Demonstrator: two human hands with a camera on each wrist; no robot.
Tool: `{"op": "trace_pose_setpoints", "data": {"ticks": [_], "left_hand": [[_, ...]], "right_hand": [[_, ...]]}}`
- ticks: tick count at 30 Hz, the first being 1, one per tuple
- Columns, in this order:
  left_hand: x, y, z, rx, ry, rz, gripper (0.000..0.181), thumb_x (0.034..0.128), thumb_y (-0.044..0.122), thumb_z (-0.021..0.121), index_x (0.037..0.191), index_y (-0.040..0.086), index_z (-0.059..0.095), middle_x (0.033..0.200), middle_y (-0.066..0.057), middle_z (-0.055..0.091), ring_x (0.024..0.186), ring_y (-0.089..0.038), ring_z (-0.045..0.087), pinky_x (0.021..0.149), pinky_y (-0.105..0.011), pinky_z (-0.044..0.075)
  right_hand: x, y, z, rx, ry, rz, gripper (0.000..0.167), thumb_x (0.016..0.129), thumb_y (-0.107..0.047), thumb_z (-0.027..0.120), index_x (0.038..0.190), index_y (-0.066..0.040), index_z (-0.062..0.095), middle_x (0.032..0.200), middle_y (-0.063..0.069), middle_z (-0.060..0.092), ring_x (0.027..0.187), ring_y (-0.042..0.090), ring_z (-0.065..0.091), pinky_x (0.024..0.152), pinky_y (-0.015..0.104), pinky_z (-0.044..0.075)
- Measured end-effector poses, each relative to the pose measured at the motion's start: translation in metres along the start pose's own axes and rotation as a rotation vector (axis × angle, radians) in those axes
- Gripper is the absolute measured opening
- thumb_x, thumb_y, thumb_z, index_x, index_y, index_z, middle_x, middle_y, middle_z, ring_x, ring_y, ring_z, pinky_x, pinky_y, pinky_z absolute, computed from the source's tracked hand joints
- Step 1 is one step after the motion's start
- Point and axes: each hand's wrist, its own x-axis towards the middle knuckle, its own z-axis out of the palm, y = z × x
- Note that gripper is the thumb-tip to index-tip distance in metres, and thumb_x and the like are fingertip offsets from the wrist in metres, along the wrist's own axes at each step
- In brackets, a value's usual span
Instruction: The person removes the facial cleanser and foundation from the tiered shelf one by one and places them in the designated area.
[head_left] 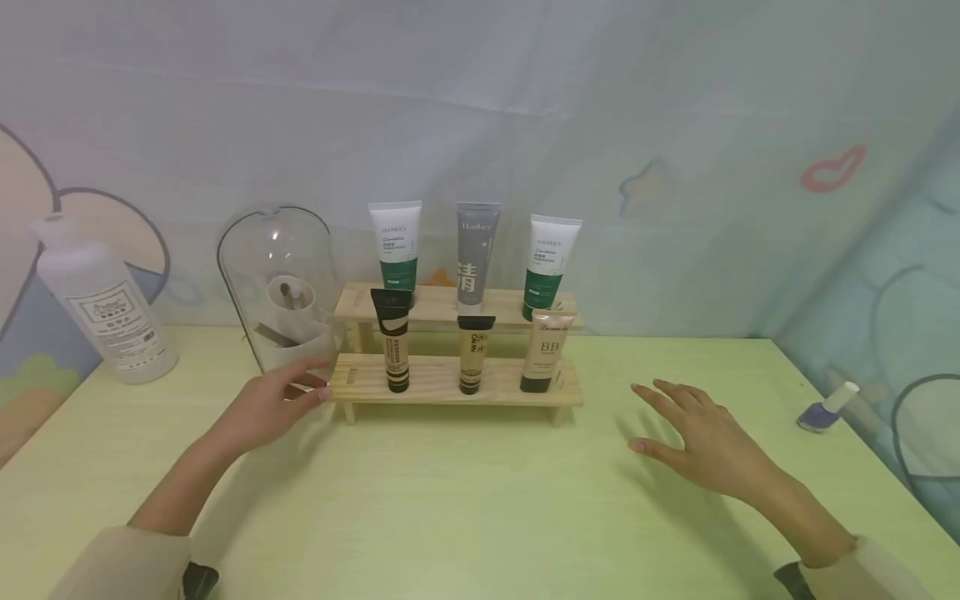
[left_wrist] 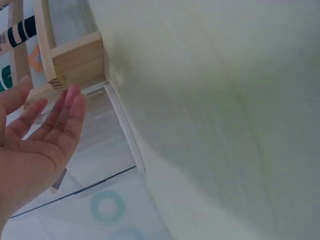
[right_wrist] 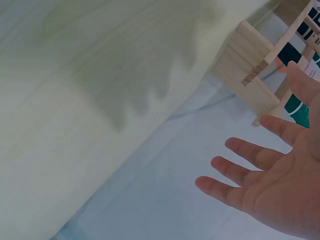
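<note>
Two tiers of pale wooden rack (head_left: 432, 380), stretching lengthwise between left hand (head_left: 277, 406) and right hand (head_left: 708, 440)! Sits closer to the left, loose fingers just at its end, can't tell if touching; stands apart from the right, fingers spread, gripping nothing.

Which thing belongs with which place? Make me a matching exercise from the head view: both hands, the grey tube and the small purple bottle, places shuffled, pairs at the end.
1. Left hand
2. Right hand
3. Grey tube
4. Small purple bottle

A. Middle of the upper shelf
B. Near the right edge of the table
C. At the left end of the lower shelf
D. Right of both shelves, fingers spread

Pairs: 1-C, 2-D, 3-A, 4-B
</note>
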Motion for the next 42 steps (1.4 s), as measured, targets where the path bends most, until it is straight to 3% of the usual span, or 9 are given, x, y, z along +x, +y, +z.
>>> {"op": "trace_pose_setpoints", "data": {"ticks": [5,19,30,42], "left_hand": [[0.007,-0.004,-0.001,-0.145,-0.050,-0.022,0.045,0.0917,0.008,0.054,0.131,-0.008,0.040,0.110,-0.027,0.056,0.089,-0.032,0.061,0.071,-0.037,0.051],[0.011,-0.010,-0.001,-0.243,-0.112,-0.010,0.045,0.0933,0.011,0.053,0.131,-0.010,0.040,0.111,-0.028,0.053,0.091,-0.034,0.060,0.071,-0.038,0.051],[0.015,-0.012,0.002,-0.242,-0.103,-0.019,0.047,0.0911,0.011,0.056,0.130,-0.010,0.041,0.109,-0.026,0.053,0.090,-0.031,0.059,0.070,-0.038,0.051],[0.016,-0.013,0.004,-0.244,-0.095,-0.040,0.046,0.0906,0.009,0.057,0.130,-0.009,0.041,0.105,-0.024,0.054,0.086,-0.029,0.059,0.069,-0.035,0.051]], "right_hand": [[0.005,-0.005,-0.005,0.088,0.004,-0.015,0.062,0.085,-0.036,0.064,0.133,-0.004,0.044,0.128,0.025,0.045,0.113,0.047,0.041,0.087,0.061,0.034],[0.024,-0.030,-0.014,0.286,-0.053,-0.013,0.055,0.087,-0.036,0.061,0.129,-0.004,0.049,0.127,0.016,0.051,0.116,0.037,0.046,0.091,0.053,0.037],[0.039,-0.051,-0.011,0.382,-0.118,-0.071,0.046,0.087,-0.029,0.063,0.125,-0.004,0.054,0.120,0.012,0.057,0.104,0.029,0.053,0.081,0.045,0.046],[0.062,-0.080,-0.003,0.489,-0.158,-0.179,0.043,0.087,-0.020,0.064,0.123,0.000,0.053,0.115,0.013,0.058,0.097,0.023,0.057,0.079,0.037,0.048]]}}
